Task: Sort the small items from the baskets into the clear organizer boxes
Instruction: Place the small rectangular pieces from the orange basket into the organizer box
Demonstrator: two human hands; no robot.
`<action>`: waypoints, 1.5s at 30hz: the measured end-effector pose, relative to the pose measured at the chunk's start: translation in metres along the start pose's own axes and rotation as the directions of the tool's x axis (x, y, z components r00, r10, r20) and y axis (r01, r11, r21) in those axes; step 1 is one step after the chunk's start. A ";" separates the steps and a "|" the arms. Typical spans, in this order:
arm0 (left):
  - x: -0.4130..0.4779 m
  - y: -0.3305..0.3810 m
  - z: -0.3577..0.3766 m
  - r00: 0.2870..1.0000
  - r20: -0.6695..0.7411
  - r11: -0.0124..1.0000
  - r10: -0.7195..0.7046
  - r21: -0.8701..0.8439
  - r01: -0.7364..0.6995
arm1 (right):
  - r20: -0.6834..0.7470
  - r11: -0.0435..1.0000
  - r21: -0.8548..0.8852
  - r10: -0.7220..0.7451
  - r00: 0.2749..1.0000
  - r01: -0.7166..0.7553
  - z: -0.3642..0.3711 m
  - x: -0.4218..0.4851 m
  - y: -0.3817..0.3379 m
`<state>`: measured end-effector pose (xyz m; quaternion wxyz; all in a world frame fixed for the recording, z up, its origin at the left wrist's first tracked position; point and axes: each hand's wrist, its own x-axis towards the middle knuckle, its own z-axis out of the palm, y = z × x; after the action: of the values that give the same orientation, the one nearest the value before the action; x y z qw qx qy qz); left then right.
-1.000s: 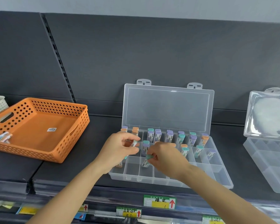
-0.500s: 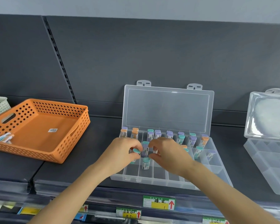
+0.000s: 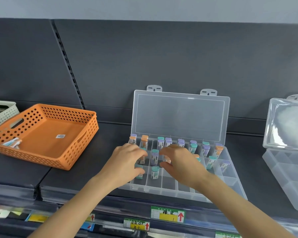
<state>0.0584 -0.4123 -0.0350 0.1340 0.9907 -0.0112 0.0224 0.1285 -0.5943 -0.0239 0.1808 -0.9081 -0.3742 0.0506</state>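
Dark grey shelving with a plain back panel (image 3: 162,57); its shelf (image 3: 86,169) carried, left to right, a white basket (image 3: 3,112), an orange basket (image 3: 72,152), a clear organizer box (image 3: 162,192) with its lid (image 3: 179,115) propped upright, and a second organizer box (image 3: 286,177) well apart at the right. Orange basket: a few packets (image 3: 12,143) in its left corner. Small items (image 3: 193,148): capped tubes in teal, purple and orange, upright, mostly in the box's rear compartments. Left hand (image 3: 126,162): over the box's left end, fingers curled, pinching a teal-capped item (image 3: 139,176) in a near-left compartment. Right hand (image 3: 182,164): just beside it, thumb and forefinger curved either side of an orange-capped item (image 3: 167,159); whether they clamped it could not be told. Step in hand, by judgement: seating tubes upright in their cells. To do it well: lower each tube straight between the dividers; release once its base sat flat; lift the fingers clear vertically, since close neighbours would likely topple.
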 end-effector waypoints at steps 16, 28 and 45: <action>-0.049 -0.059 -0.049 0.951 -0.190 0.966 -0.245 -0.128 0.223 | 0.016 0.984 0.046 -0.175 0.984 0.174 -0.010 0.047 -0.056; -0.102 -0.203 -0.105 0.937 -0.232 0.962 -0.260 -0.143 0.232 | -0.048 0.972 0.048 -0.228 0.972 0.231 0.024 0.124 -0.179; -0.121 -0.348 -0.134 0.920 -0.210 0.941 -0.332 -0.149 0.305 | 0.097 0.966 0.061 -0.255 0.962 0.250 0.087 0.221 -0.265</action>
<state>-0.0583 -0.0397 -0.0035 0.1920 0.9606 0.1648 0.1153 0.0917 -0.2411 0.0018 0.1878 -0.8447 -0.4943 0.0832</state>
